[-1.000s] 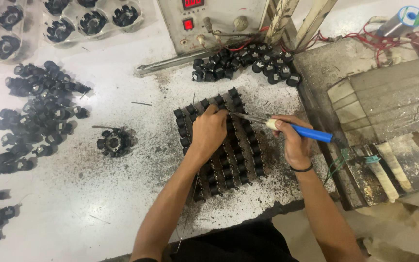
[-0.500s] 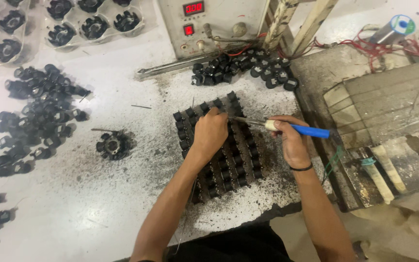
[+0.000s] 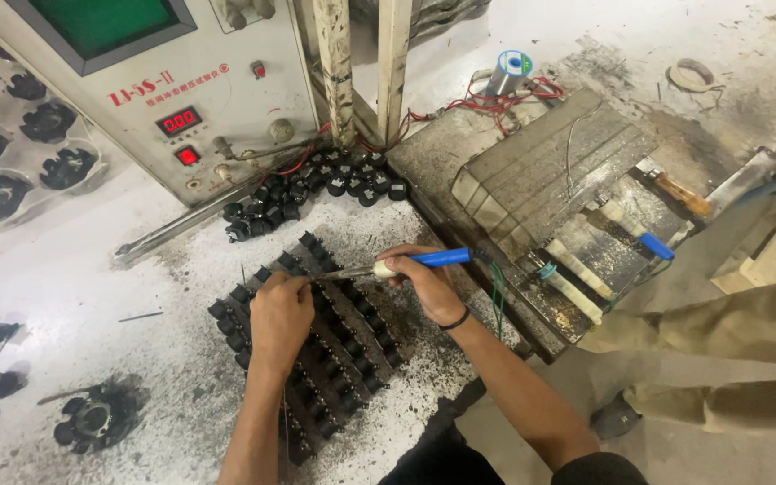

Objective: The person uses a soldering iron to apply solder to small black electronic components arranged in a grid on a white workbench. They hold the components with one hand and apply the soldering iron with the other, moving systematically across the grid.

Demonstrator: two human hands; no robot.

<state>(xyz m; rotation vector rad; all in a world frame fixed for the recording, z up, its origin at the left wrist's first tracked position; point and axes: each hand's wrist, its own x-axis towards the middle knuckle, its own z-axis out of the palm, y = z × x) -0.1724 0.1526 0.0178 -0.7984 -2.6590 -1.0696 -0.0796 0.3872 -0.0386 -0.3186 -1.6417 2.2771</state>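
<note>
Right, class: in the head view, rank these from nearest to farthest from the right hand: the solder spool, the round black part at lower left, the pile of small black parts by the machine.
From the right hand:
1. Pile of small black parts, up and left, by the machine.
2. Solder spool, up top, behind the metal block.
3. Round black part, far lower left on the table.

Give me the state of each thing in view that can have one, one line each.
Blue-handled soldering iron: gripped in right hand, tip lowered to the rack.
Black slotted rack of small black parts: flat on the table, rows filled.
Left hand: resting on the rack.
Grey metal control box: powered, red display lit.
Spool of solder wire: upright, unheld.
Loose pile of black round parts: heaped by the box.
</note>
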